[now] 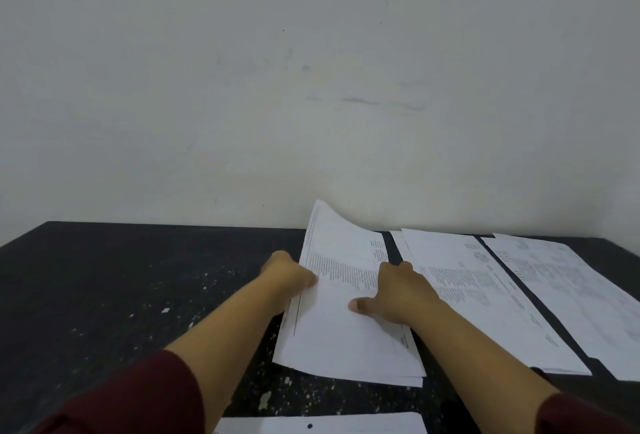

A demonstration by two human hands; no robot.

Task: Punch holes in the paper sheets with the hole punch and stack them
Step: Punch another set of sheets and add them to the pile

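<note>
Printed paper stack lying on the dark speckled tabletop, between the two hands. Left hand pinches the stack's left edge, fingers curled under the top sheet, whose far corner curls upward toward the wall. Right hand presses on the stack's right side, thumb extended flat across the page; its fingers are hidden beyond the knuckles. Beyond the right hand, two further printed sheets lie side by side, narrow strips of tabletop between them. Nearer than both hands, at the lower frame edge, a sheet with one punched hole. Dark red sleeves cover both forearms.
</note>
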